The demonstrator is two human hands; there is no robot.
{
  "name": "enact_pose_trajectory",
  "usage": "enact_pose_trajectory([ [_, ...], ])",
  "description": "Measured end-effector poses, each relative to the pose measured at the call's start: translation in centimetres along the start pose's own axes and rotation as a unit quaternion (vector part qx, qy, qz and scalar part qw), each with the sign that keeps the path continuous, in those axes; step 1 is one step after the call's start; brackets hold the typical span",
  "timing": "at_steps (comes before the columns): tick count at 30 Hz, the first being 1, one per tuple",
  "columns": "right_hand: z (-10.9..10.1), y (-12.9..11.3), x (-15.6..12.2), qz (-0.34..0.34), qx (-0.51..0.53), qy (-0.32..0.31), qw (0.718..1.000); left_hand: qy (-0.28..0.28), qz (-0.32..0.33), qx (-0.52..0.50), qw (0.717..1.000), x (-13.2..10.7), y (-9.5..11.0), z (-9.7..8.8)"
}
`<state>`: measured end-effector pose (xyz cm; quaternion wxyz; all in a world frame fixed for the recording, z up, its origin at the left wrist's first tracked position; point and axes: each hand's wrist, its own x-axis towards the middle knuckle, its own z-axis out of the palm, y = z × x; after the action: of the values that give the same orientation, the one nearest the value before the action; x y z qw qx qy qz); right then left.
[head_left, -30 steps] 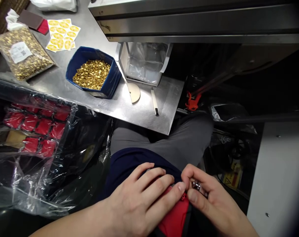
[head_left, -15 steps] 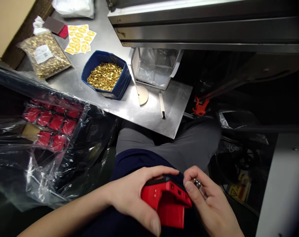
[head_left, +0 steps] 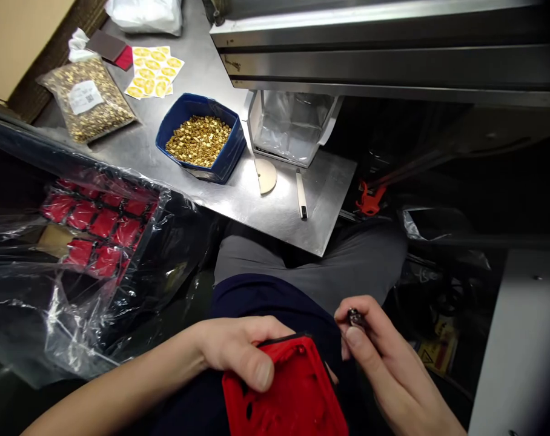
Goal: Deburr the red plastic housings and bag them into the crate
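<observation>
My left hand (head_left: 236, 351) grips a red plastic housing (head_left: 295, 393) with a black edge, low in the view over my lap. The thumb presses on its inner face, and the hollow side with small holes and posts faces up towards me. To the right of the housing and apart from it, my right hand (head_left: 388, 363) is closed, pinching a small dark, shiny metal piece (head_left: 355, 316) between thumb and forefinger. I cannot make out its exact kind, as the fingers cover most of it.
On the metal table (head_left: 279, 218) stand a blue bin (head_left: 229, 151) of small brass-coloured parts, a filled bag (head_left: 91, 103), orange-printed stickers (head_left: 154, 72), a white-handled tool (head_left: 301, 194) and a grey bin (head_left: 288, 121). Red housings (head_left: 105, 223) lie under plastic at left. A metal beam (head_left: 370, 60) overhangs.
My left hand has turned the red housing so its hollow inside now faces up, and lowered it slightly. My right hand has tilted the metal piece and shifted little.
</observation>
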<state>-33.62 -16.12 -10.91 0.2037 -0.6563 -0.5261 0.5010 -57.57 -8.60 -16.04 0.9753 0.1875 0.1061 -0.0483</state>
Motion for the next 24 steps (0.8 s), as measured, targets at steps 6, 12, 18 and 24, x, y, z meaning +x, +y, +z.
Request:
enact_pose_trajectory([
  [6, -2.0, 0.1, 0.4, -0.031, 0.000, -0.095, 0.995, -0.021, -0.030, 0.002, 0.999, -0.1, 0.1, 0.2],
  [12, -3.1, -1.6, 1.6, -0.099, 0.029, -0.147, 0.984, -0.004, -0.060, -0.047, 0.997, 0.1, 0.2, 0.5],
  [18, -4.1, -3.3, 3.0, -0.156, 0.010, -0.194, 0.968, 0.012, -0.093, -0.044, 0.995, 0.3, 0.1, 0.8],
  [24, -4.5, -3.7, 3.0, -0.185, -0.022, -0.204, 0.961, 0.012, -0.083, -0.054, 0.995, 0.3, -0.5, 0.8],
])
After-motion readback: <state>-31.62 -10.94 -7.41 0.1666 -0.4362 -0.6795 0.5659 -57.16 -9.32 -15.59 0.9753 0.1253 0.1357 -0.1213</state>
